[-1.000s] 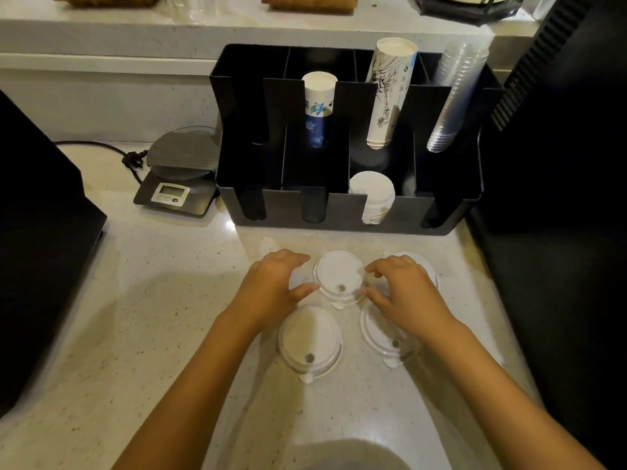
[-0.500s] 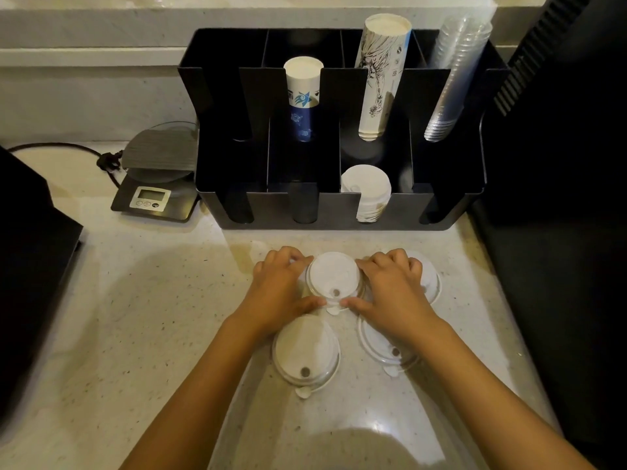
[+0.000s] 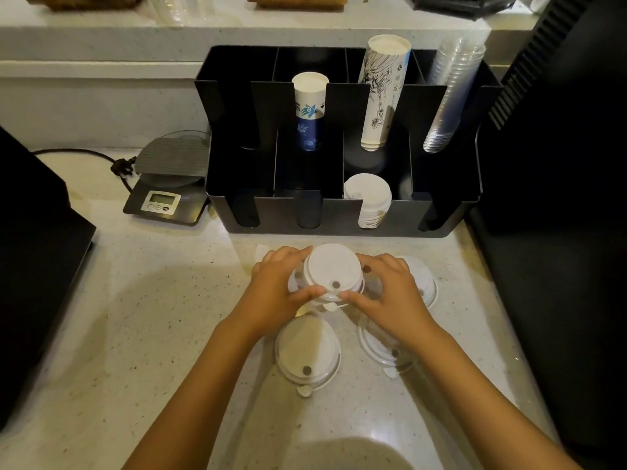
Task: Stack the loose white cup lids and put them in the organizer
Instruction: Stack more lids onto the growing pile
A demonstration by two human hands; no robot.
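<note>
Speckled counter (image 3: 152, 317) — left hand (image 3: 274, 296), right hand (image 3: 390, 300) clamped on lid stack (image 3: 332, 273), near organizer (image 3: 339, 212).

Left hand (image 3: 274, 300), right hand (image 3: 390, 300): bare, no rings; forearms bare, no sleeves visible.

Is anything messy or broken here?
Nothing looks broken or spilled. Loose lids still lie scattered on the counter while both hands, left hand and right hand, hold one lid.
</note>
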